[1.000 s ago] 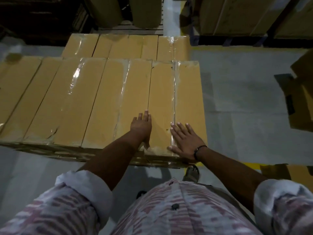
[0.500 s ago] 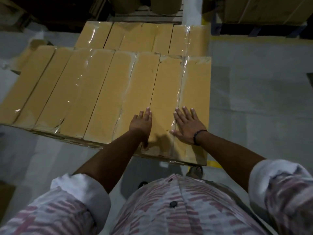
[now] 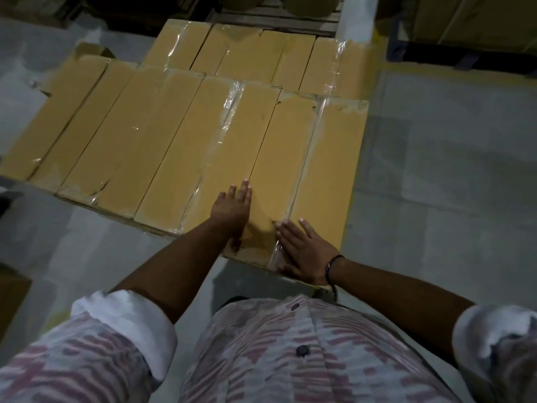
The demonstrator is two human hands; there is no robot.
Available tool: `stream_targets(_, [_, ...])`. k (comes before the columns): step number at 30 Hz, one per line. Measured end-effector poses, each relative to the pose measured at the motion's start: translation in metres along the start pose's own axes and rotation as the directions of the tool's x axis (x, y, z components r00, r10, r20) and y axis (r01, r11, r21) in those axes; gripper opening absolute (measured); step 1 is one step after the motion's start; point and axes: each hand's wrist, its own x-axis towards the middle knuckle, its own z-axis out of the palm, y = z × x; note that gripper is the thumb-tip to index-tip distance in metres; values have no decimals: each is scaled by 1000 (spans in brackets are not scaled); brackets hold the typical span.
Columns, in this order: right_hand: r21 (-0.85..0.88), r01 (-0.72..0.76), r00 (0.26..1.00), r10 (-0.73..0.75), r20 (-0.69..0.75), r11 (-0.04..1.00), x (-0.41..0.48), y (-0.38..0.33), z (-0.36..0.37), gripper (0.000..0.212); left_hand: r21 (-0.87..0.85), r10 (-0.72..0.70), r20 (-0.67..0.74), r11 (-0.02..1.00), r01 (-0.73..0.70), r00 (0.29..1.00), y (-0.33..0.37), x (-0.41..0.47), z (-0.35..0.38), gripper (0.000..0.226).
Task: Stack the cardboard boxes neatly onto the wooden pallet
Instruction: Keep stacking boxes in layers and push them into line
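Fingers (image 3: 245,189) of left hand (image 3: 231,209) and right hand (image 3: 305,251) straight, flat on long tan taped cardboard boxes (image 3: 279,158)

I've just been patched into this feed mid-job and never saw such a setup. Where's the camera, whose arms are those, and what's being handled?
There is no machine: a person wears one wide-angle camera on the head, looking forward and down, so the arms are their own. The left hand lies flat on the box tops by the gap between the last two boxes. The right hand lies flat on the rightmost box, at its taped seam. Neither holds anything. Long cardboard boxes lie side by side in a front row, with a back row behind. The pallet beneath is hidden. Grey floor shows on both sides.
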Motion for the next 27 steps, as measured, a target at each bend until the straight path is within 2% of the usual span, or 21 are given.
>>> stream_targets(4, [27, 64, 998, -64, 7, 998, -5, 3, -1, 90, -55, 12, 26, 998, -10, 1000, 1, 3, -1, 147])
stream_targets(6, [42, 83, 996, -84, 17, 996, -5, 9, -1, 88, -197, 34, 19, 980, -29, 999, -1, 5, 0, 146])
stream_targets(8, [28, 59, 998, -60, 6, 998, -3, 19, -5, 88, -350, 27, -51, 936, -43, 998, -3, 8, 3, 136])
stream_targets(9, [33, 25, 1000, -24, -7, 999, -1, 25, -8, 89, -369, 22, -91, 928, -55, 996, -3, 10, 5, 134])
stream_targets(12, [104, -106, 994, 108, -13, 989, 8, 46, -22, 92, -332, 53, -145, 938, -99, 988, -6, 22, 9, 131])
stream_targets(16, [103, -251, 968, 251, 18, 962, 30, 70, -38, 89, -268, 92, -181, 953, -139, 979, -19, 56, -10, 125])
stream_targets(22, [104, -437, 898, 429, 96, 893, 72, 91, -61, 92, -203, 166, -186, 958, -203, 968, -38, 108, -49, 119])
stream_targets(27, [155, -536, 844, 521, 130, 830, 101, 110, -75, 93, -183, 244, -189, 943, -279, 951, -56, 137, -67, 121])
